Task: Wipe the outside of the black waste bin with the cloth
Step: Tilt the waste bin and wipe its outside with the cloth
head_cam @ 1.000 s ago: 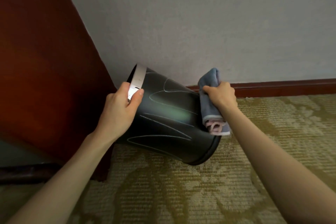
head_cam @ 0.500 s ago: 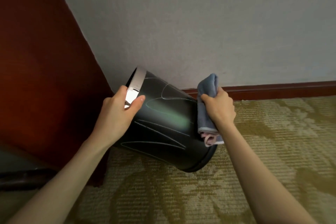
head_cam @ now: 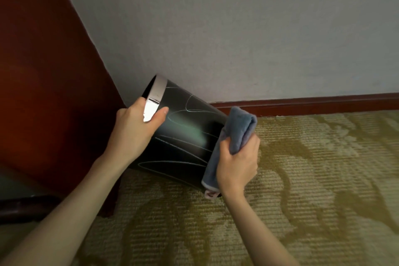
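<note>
The black waste bin (head_cam: pixel 185 140) is tilted on its side above the carpet, with its silver rim band up-left and its base down-right. Pale scribble lines mark its wall. My left hand (head_cam: pixel 133 134) grips the rim, thumb lying on the outer wall. My right hand (head_cam: pixel 237 164) holds a folded blue-grey cloth (head_cam: pixel 239 129) with a pink edge and presses it over the bin's base end. The cloth and hand hide the base.
A dark red wooden panel (head_cam: pixel 49 84) stands to the left, close behind the bin's mouth. A grey wall (head_cam: pixel 237 28) with a dark red skirting board (head_cam: pixel 313 103) runs behind. Patterned olive carpet (head_cam: pixel 302 190) covers the floor to the right and front.
My right hand has slid the cloth down the bin's base end, from the upper side toward the lower edge. The left hand keeps its grip on the rim.
</note>
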